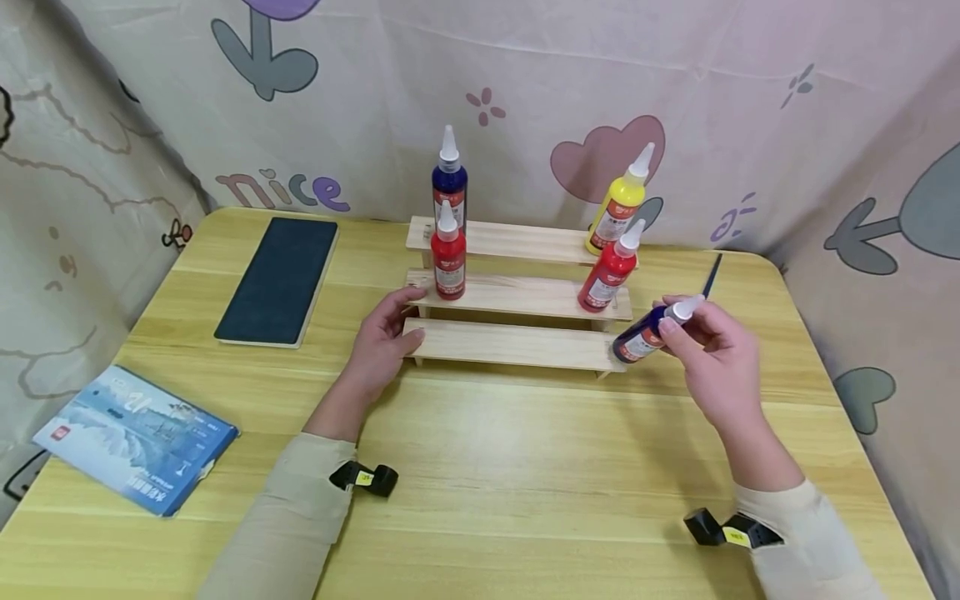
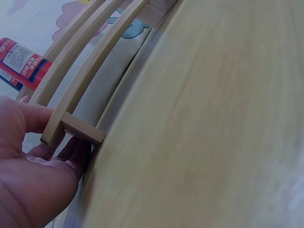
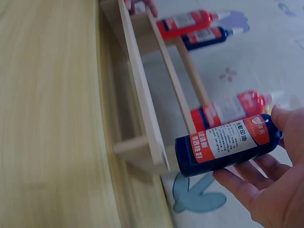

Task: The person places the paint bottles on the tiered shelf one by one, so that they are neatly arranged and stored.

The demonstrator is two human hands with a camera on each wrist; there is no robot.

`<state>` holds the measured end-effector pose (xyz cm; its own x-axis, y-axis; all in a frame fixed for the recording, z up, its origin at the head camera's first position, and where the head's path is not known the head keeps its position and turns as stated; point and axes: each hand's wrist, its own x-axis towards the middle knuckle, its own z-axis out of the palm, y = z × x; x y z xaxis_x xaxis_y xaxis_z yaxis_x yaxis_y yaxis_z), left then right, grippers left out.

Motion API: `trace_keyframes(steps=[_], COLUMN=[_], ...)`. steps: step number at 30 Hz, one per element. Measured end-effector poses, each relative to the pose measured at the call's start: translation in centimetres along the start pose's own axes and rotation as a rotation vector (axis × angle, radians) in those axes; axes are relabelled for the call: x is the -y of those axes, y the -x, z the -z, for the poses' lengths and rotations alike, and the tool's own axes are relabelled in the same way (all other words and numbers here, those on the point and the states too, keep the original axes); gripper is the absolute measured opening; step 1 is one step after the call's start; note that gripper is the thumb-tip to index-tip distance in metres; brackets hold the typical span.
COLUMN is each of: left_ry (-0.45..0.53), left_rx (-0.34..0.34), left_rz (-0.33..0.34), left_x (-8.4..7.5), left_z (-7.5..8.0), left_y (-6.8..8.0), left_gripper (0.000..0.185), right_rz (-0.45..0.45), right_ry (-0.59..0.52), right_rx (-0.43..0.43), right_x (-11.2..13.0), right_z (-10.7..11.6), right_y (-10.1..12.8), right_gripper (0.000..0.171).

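Note:
A three-tier wooden step rack [image 1: 517, 345] stands on the table. My left hand [image 1: 378, 343] grips its left end, thumb at the lowest tier and fingers farther back. In the right hand [image 1: 722, 358] is a dark blue ink bottle [image 1: 639, 340] with a white nozzle, pinched near its neck. It tilts at the lowest tier's right end; whether its base touches the wood I cannot tell. Red bottles stand left [image 1: 449, 262] and right [image 1: 609, 277] on the middle tier. The top tier bears another dark blue bottle [image 1: 449, 182] at left and a yellow bottle [image 1: 618, 208] at right.
A dark-covered notebook [image 1: 279, 282] lies left of the rack, with a blue-and-white paper pad [image 1: 138, 440] nearer the front left. Behind the right hand a dark, thin stick [image 1: 712, 275] shows partly. A patterned curtain [image 1: 510, 50] hangs behind the table.

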<state>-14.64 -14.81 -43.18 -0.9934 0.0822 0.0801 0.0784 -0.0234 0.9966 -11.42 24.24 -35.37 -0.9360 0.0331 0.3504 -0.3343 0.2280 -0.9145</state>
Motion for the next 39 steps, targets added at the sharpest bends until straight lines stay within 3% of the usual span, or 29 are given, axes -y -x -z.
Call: trace_keyframes(steps=[6, 19, 29, 39], left_ry=[-0.008, -0.014, 0.011, 0.007], left_rx=[0.004, 0.001, 0.007, 0.005], left_rz=[0.001, -0.003, -0.011, -0.01], left_x=[-0.1, -0.1, 0.0, 0.0], left_z=[-0.1, -0.1, 0.0, 0.0], left_y=[0.0, 0.0, 0.0, 0.0], left_gripper=[0.053, 0.054, 0.055, 0.055], right_rz=[0.084, 0.098, 0.101, 0.075], right_ry=[0.025, -0.001, -0.104, -0.101], right_rx=[0.078, 0.231, 0.301, 0.371], right_x=[1.3, 5.3, 6.0, 6.5], right_z=[-1.7, -7.3, -10.9, -13.7], right_y=[0.2, -0.4, -1.3, -1.7], right_gripper=[0.019, 0.023, 0.024, 0.027])
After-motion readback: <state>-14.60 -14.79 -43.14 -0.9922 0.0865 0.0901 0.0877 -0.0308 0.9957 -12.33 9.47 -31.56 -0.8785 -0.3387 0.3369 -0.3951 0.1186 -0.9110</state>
